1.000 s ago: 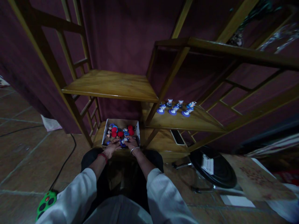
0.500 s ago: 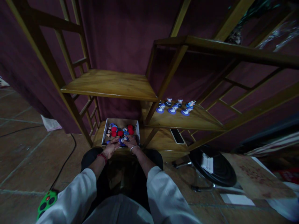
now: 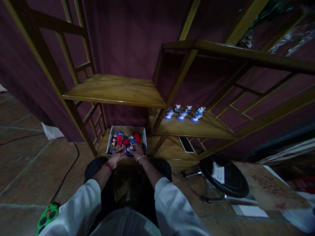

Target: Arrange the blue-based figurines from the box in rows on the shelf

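Note:
A shallow box (image 3: 109,140) with pale walls holds several small figurines with red, blue and dark parts. At its near edge my left hand (image 3: 117,157), with a red bead bracelet at the wrist, has its fingers closed at a small purple-blue figurine (image 3: 128,150). My right hand (image 3: 138,151), wearing a light bracelet, is closed on the same figurine from the right. The two hands nearly meet around it. Several figurines on purple bases (image 3: 182,116) stand upright on the right-hand shelf, with darker ones behind them.
A bare wooden shelf board (image 3: 115,89) is above the box. A phone (image 3: 186,144) lies on the lower board to the right. Farther right is a black round stool (image 3: 233,180). A green object (image 3: 48,217) and a black cable are on the floor at left.
The view has shifted slightly. Both hands stay at the box's near edge, and the figurine between them has tilted or turned a little.

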A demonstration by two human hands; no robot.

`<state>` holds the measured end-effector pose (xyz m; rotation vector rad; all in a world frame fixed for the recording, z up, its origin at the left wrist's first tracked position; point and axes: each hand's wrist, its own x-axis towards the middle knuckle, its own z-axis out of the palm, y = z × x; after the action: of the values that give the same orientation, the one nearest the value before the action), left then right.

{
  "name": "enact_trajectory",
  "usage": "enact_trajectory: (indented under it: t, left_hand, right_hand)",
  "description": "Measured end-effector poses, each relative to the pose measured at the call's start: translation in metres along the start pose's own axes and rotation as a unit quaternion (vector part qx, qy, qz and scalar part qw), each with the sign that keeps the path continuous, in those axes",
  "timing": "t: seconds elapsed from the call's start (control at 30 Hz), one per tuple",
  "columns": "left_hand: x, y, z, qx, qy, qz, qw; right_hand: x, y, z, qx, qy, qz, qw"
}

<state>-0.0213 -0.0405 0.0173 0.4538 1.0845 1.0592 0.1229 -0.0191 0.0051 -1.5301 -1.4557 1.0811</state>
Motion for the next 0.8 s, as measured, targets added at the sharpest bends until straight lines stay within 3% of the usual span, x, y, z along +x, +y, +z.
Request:
enact_trajectory:
  t: [0.3, 0.8]
  left_hand:
    - [-0.004, 0.004, 0.000, -0.018, -0.011, -0.004, 1.000]
    - [-0.011, 0.011, 0.004, -0.075, -0.011, 0.006, 0.997]
  right_hand:
    - [-0.001, -0.023, -0.005, -0.135, 0.010, -0.050, 0.990]
    - [0.004, -0.027, -0.004, -0.091, -0.030, -0.060, 0.994]
